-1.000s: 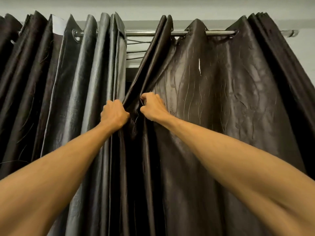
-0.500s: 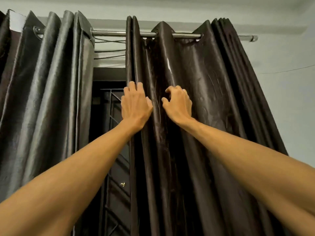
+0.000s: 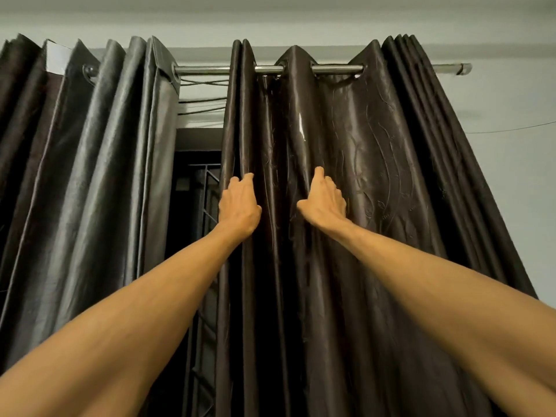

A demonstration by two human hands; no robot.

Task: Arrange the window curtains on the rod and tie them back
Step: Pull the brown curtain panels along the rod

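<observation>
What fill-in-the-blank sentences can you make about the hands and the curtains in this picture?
1. The left hand grips the inner ___ of the right curtain.
2. The right hand touches the ___ (left/right) curtain.
3. The rod shows its free end on the ___ (left/right) side.
Missing words: edge; right; right.

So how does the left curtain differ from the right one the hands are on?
The left curtain looks silvery grey; the right curtain looks dark brown. The right curtain shows a wavy stitched pattern; the left curtain looks plain. The left hand grips the right curtain's inner edge and the right hand lies on its front, while nothing touches the left curtain. Both hang in folds by eyelets from the same rod.
</observation>
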